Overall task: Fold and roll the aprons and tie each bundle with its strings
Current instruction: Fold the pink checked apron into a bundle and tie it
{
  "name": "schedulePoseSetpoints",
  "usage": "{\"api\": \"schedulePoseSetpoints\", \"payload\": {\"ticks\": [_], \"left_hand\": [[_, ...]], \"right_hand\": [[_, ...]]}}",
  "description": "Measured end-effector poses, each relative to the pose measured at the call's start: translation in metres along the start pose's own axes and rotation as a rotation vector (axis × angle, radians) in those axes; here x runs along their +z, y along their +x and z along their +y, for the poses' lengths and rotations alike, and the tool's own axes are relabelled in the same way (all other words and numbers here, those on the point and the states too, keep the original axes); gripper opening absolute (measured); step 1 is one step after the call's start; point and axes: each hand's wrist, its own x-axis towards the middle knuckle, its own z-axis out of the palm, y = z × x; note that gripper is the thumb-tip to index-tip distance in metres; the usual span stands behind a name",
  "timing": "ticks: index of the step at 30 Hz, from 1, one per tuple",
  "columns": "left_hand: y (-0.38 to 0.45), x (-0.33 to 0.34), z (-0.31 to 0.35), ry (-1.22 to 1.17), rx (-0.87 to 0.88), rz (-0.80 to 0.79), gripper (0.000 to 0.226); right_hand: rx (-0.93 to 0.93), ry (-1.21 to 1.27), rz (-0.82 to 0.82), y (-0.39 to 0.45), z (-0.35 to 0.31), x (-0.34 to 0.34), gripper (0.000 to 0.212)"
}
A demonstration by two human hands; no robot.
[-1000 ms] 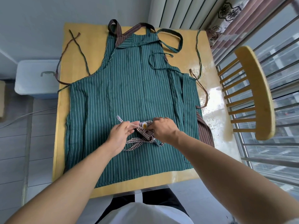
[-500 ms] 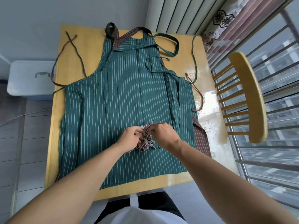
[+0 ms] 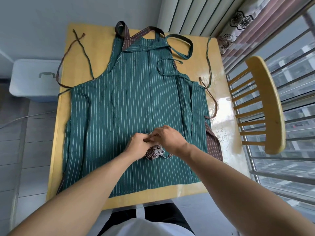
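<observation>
Our left hand point(image 3: 139, 143) and right hand point(image 3: 167, 137) have closed together over the small brown checked apron bundle point(image 3: 154, 152), which rests on the flat green striped apron point(image 3: 133, 106). Fingers pinch its thin checked string point(image 3: 167, 156), no longer stretched out leftward; the knot is probably being tightened.

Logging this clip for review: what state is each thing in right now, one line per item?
Checked bundle: rolled up small, lying on the green apron, strings being tied.
Left hand: fingers curled, pinching at the bundle's string.
Right hand: fingers curled, pinching at the string.
Green striped apron: spread flat, not folded, strings loose.
Brown striped apron: lying under the green one, edges showing.
Table: bearing the aprons.
</observation>
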Motion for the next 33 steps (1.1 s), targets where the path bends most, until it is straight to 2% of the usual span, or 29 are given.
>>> {"api": "schedulePoseSetpoints", "payload": {"ticks": [2,4,6,9,13,15,19,20,23,26,28,33], "left_hand": [[-0.001,0.002,0.002,0.006,-0.010,0.051,0.010],[-0.001,0.005,0.003,0.038,-0.010,0.061,0.013],[-0.002,0.006,0.003,0.050,-0.004,0.048,0.015],[-0.001,0.006,-0.001,0.048,-0.028,0.041,0.019],[0.003,0.003,0.000,0.103,-0.045,0.034,0.019],[0.005,0.001,0.000,0.113,-0.046,0.023,0.019],[0.005,0.000,-0.003,-0.020,-0.105,0.046,0.020],[0.005,0.001,-0.003,-0.030,-0.109,0.044,0.020],[0.004,0.000,-0.003,-0.058,-0.105,0.043,0.020],[0.004,-0.003,-0.001,-0.094,-0.117,0.040,0.016],[0.004,-0.006,0.000,-0.137,-0.144,0.017,0.015],[0.004,-0.010,-0.007,-0.148,-0.130,-0.077,0.021]], "right_hand": [[0.072,0.223,-0.042,-0.001,0.003,-0.002,0.029],[0.099,0.313,-0.084,-0.005,0.008,-0.005,0.038],[0.129,0.283,-0.044,-0.011,0.013,-0.004,0.039],[0.154,0.197,0.056,-0.013,0.015,0.003,0.020],[0.178,0.118,0.181,-0.009,0.013,0.014,0.023],[0.220,0.190,0.205,-0.012,0.010,0.016,0.021],[0.360,0.518,0.178,-0.022,0.000,0.024,0.012],[0.355,0.536,0.166,-0.023,-0.002,0.028,0.011],[0.233,0.360,0.173,-0.022,-0.005,0.042,0.017],[0.175,0.188,0.239,-0.022,-0.007,0.047,0.020],[0.149,0.096,0.215,-0.023,-0.007,0.048,0.023],[0.125,0.066,0.222,-0.024,-0.003,0.050,0.025]]}}
